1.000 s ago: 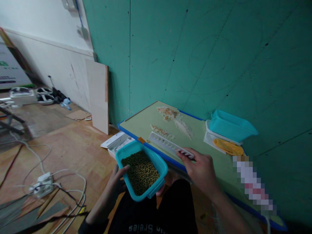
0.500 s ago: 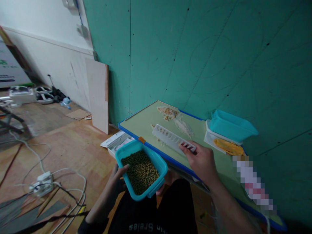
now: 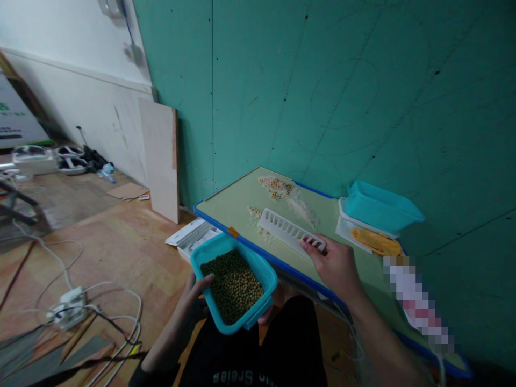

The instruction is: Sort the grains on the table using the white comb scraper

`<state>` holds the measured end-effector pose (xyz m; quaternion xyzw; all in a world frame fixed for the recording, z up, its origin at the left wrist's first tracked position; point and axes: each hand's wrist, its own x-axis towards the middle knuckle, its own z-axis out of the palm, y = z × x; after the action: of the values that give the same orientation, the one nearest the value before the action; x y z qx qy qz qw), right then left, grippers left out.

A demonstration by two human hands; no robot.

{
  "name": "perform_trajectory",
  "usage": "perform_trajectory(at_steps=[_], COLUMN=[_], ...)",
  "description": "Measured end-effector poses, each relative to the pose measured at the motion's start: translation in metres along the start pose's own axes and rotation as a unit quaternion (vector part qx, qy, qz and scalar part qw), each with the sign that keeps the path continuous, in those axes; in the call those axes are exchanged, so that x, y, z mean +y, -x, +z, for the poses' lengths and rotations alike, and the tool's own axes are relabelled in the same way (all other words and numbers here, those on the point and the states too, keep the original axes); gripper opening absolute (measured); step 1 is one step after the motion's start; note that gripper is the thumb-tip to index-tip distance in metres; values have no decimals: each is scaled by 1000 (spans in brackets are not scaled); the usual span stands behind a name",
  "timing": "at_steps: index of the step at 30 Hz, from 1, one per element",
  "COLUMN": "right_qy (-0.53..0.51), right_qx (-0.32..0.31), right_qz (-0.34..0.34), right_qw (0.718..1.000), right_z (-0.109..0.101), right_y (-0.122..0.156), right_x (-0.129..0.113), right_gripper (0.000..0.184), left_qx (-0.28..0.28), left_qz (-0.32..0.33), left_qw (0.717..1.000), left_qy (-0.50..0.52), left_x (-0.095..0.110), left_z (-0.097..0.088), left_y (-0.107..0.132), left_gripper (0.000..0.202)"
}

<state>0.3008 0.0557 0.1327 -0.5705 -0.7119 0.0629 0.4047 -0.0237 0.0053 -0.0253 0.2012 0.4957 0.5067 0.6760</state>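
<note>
My left hand point(image 3: 194, 301) grips a teal plastic box point(image 3: 234, 282) full of green beans, held just below the near edge of a small green table point(image 3: 229, 204) with a blue rim. My right hand point(image 3: 334, 263) is closed on one end of a white slotted strip point(image 3: 288, 232) that lies flat on the table. The strip's far end touches a small pile of tan grains point(image 3: 256, 214). Further back lie another tan pile point(image 3: 277, 186) and a streak of white grains point(image 3: 303, 209).
A teal lid or box point(image 3: 381, 207) and a yellow item point(image 3: 374, 242) on a white tray sit at the table's right. A green wall stands behind. White boxes point(image 3: 193, 234), a wooden board point(image 3: 159, 161), cables and a power strip point(image 3: 66, 309) lie on the wooden floor.
My right hand has pushed the white strip away from me and to the right across the table, gathering the nearest tan grains into a smaller pile. The bean box has stayed put.
</note>
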Motion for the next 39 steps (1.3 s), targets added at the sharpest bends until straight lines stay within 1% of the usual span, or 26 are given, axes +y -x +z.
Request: perform_trajectory(at_steps=[2, 6, 12, 17, 24, 31, 35, 39], right_qy=[-2, -4, -14, -21, -40, -44, -56, -58], right_qx=[-1, -8, -16, -22, -37, -24, -27, -28], right_qz=[-6, -19, -34, -46, -45, -33, -43, -51], right_qw=[1000, 1000, 999, 998, 998, 998, 997, 997], right_z=[4, 8, 12, 13, 11, 7, 8, 9], right_y=[-1, -4, -8, -7, 4, 19, 22, 23], right_x=[-2, -9, -16, -23, -24, -21, -22, -27], right_gripper=[30, 29, 25, 24, 23, 21, 19, 20], left_qx=[17, 23, 31, 32, 30, 26, 25, 23], left_qz=[9, 13, 14, 10, 13, 16, 18, 20], left_qw=[1000, 999, 999, 999, 999, 999, 999, 999], left_qy=[-13, -20, -4, -16, -19, -23, -32, -35], left_x=[4, 9, 9, 10, 10, 9, 12, 15], left_z=[5, 11, 14, 14, 15, 17, 20, 24], left_y=[6, 15, 16, 16, 17, 19, 23, 28], left_gripper=[104, 99, 103, 99, 96, 98, 101, 98])
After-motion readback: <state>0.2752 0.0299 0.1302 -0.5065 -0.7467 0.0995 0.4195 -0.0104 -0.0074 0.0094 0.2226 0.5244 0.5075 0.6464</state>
